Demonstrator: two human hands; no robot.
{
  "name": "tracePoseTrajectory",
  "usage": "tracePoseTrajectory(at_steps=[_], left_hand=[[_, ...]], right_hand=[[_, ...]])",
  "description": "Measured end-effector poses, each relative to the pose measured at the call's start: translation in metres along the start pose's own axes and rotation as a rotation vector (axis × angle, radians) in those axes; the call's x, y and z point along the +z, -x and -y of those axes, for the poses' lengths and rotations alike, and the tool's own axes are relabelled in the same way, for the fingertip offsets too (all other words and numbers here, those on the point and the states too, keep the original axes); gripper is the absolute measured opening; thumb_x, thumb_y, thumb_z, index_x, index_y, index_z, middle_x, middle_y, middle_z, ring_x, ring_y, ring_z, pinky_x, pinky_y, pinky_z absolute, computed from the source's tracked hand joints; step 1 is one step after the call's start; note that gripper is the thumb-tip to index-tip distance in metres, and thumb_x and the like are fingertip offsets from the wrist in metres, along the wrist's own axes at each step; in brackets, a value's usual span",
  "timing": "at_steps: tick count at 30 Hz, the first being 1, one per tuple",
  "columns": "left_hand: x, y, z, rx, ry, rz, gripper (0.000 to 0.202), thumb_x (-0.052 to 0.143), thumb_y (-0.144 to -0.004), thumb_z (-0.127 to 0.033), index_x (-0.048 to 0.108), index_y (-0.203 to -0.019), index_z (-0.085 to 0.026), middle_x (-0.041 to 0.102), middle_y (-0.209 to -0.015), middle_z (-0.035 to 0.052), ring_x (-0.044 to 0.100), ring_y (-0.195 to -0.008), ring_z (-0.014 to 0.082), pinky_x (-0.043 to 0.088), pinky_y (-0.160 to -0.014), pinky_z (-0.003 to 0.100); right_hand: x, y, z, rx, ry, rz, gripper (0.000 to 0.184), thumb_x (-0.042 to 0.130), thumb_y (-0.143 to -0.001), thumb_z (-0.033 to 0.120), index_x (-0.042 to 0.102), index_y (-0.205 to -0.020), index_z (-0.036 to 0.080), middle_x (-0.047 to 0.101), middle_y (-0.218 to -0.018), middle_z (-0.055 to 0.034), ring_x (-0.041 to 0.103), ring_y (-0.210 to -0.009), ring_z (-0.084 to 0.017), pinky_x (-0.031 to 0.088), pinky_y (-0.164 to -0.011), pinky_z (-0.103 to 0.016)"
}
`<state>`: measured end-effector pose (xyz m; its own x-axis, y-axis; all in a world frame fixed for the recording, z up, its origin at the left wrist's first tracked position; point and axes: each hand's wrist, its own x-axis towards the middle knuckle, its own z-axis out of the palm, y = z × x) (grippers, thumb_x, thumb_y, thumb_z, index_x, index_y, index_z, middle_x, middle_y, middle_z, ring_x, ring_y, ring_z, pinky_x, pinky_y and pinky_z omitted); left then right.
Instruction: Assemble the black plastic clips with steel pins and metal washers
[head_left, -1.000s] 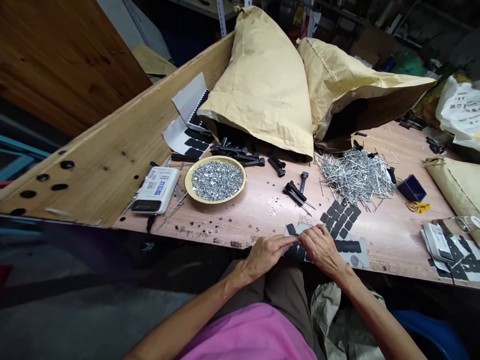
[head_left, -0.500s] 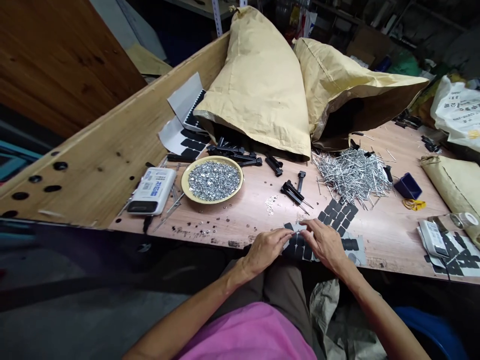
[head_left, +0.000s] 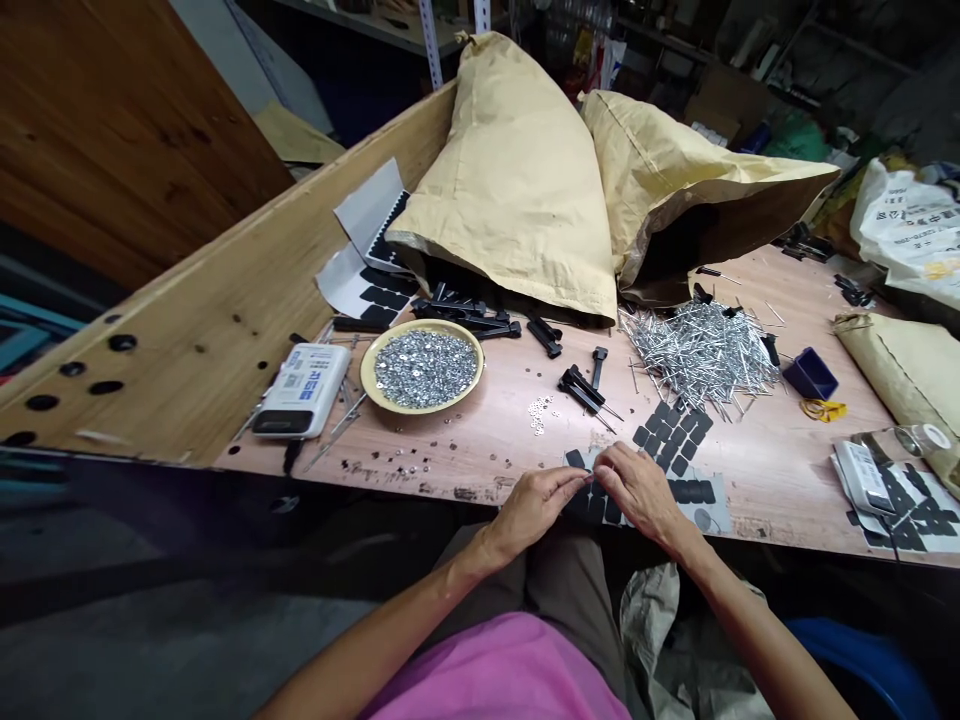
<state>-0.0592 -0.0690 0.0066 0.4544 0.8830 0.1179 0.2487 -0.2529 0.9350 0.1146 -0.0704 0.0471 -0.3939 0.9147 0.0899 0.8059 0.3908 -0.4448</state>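
Note:
My left hand is closed in a pinch at the near edge of the table, on what looks like a thin metal pin, mostly hidden by the fingers. My right hand has its thumb and fingers drawn together and meets the left fingertips; what lies between them is too small to make out. Beneath both hands is a grey sheet with black adhesive pads. Just beyond lie another group of black pads, several black plastic clips and a scatter of tiny washers.
A yellow bowl of small metal washers stands left, beside a white power bank. A heap of metal pins lies right, near a dark blue box. Two large paper sacks fill the back. A wooden board borders the left.
Both hands have come closer together, and the right fingers have closed in on the left fingertips. The thin pin that showed between them is now mostly covered. The camera view has tilted slightly.

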Motion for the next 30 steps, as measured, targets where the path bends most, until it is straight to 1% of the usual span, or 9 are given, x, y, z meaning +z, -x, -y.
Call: tracePoseTrajectory(at_steps=[3, 6, 8, 10, 13, 16, 21, 25, 30], left_hand=[[-0.001, -0.002, -0.001, -0.061, 0.076, 0.013, 0.029, 0.045, -0.089, -0.029, 0.07, -0.094, -0.015, 0.073, -0.085, 0.0054, 0.067, -0.075, 0.0157, 0.05, -0.066, 0.021], [-0.001, 0.001, 0.0, -0.008, -0.003, 0.005, 0.028, 0.045, -0.089, -0.029, 0.07, -0.095, -0.016, 0.073, -0.087, 0.0062, 0.067, -0.076, 0.0164, 0.05, -0.068, 0.023], [0.0, 0.005, 0.0, 0.049, -0.079, 0.003, 0.028, 0.045, -0.089, -0.028, 0.069, -0.097, -0.017, 0.073, -0.088, 0.0069, 0.067, -0.077, 0.0171, 0.05, -0.07, 0.024], [0.001, 0.007, -0.001, 0.077, -0.116, 0.005, 0.027, 0.045, -0.089, -0.027, 0.069, -0.096, -0.018, 0.073, -0.089, 0.0068, 0.067, -0.079, 0.0174, 0.05, -0.071, 0.025], [0.002, 0.006, -0.003, 0.032, -0.076, -0.002, 0.026, 0.044, -0.089, -0.026, 0.069, -0.095, -0.019, 0.073, -0.09, 0.0055, 0.067, -0.079, 0.0163, 0.049, -0.071, 0.023], [0.002, 0.003, -0.005, -0.039, -0.004, 0.004, 0.025, 0.045, -0.088, -0.026, 0.069, -0.093, -0.02, 0.073, -0.087, 0.0038, 0.066, -0.075, 0.0154, 0.049, -0.069, 0.022], [-0.001, -0.001, -0.01, -0.107, 0.151, 0.046, 0.028, 0.045, -0.087, -0.029, 0.07, -0.092, -0.017, 0.072, -0.084, 0.0029, 0.065, -0.074, 0.015, 0.048, -0.068, 0.021], [-0.003, -0.001, -0.011, -0.101, 0.164, 0.047, 0.029, 0.045, -0.088, -0.03, 0.07, -0.091, -0.015, 0.073, -0.083, 0.003, 0.066, -0.074, 0.0153, 0.05, -0.066, 0.021], [0.004, 0.004, -0.006, 0.063, -0.104, -0.1, 0.027, 0.045, -0.089, -0.029, 0.069, -0.096, -0.019, 0.073, -0.092, 0.006, 0.068, -0.082, 0.0179, 0.051, -0.073, 0.025]], right_hand=[[-0.008, 0.0, 0.002, -0.127, 0.086, -0.028, 0.036, 0.028, -0.096, 0.039, 0.059, -0.094, 0.021, 0.064, -0.086, -0.0049, 0.057, -0.074, -0.015, 0.038, -0.067, -0.027], [-0.007, 0.0, 0.001, -0.208, 0.172, -0.028, 0.042, 0.026, -0.097, 0.035, 0.06, -0.078, 0.019, 0.061, -0.073, -0.0044, 0.055, -0.069, -0.015, 0.036, -0.071, -0.03], [-0.001, 0.0, 0.0, -0.155, 0.174, 0.002, 0.051, 0.021, -0.097, 0.037, 0.056, -0.065, 0.018, 0.057, -0.063, -0.0031, 0.051, -0.061, -0.014, 0.036, -0.067, -0.029], [0.004, 0.0, 0.0, -0.025, 0.102, 0.076, 0.057, 0.016, -0.097, 0.04, 0.051, -0.058, 0.019, 0.052, -0.054, -0.0008, 0.048, -0.052, -0.012, 0.034, -0.058, -0.026], [0.005, -0.001, 0.001, 0.145, -0.019, 0.116, 0.056, 0.017, -0.096, 0.045, 0.053, -0.062, 0.019, 0.055, -0.058, -0.0002, 0.05, -0.053, -0.012, 0.033, -0.052, -0.023], [-0.002, -0.001, 0.004, 0.058, -0.022, 0.052, 0.048, 0.022, -0.096, 0.045, 0.057, -0.077, 0.018, 0.06, -0.073, -0.0035, 0.055, -0.066, -0.013, 0.038, -0.06, -0.024], [-0.008, 0.003, 0.008, -0.138, 0.173, -0.004, 0.04, 0.025, -0.097, 0.038, 0.059, -0.089, 0.017, 0.064, -0.079, -0.0068, 0.057, -0.073, -0.016, 0.037, -0.077, -0.032], [-0.011, 0.004, 0.008, -0.136, 0.073, -0.02, 0.036, 0.027, -0.097, 0.036, 0.057, -0.092, 0.017, 0.065, -0.082, -0.0074, 0.059, -0.076, -0.017, 0.039, -0.072, -0.03], [-0.013, 0.005, 0.002, -0.007, -0.185, -0.032, 0.031, 0.04, -0.092, 0.04, 0.058, -0.081, 0.018, 0.062, -0.074, -0.0046, 0.057, -0.067, -0.014, 0.042, -0.061, -0.025]])
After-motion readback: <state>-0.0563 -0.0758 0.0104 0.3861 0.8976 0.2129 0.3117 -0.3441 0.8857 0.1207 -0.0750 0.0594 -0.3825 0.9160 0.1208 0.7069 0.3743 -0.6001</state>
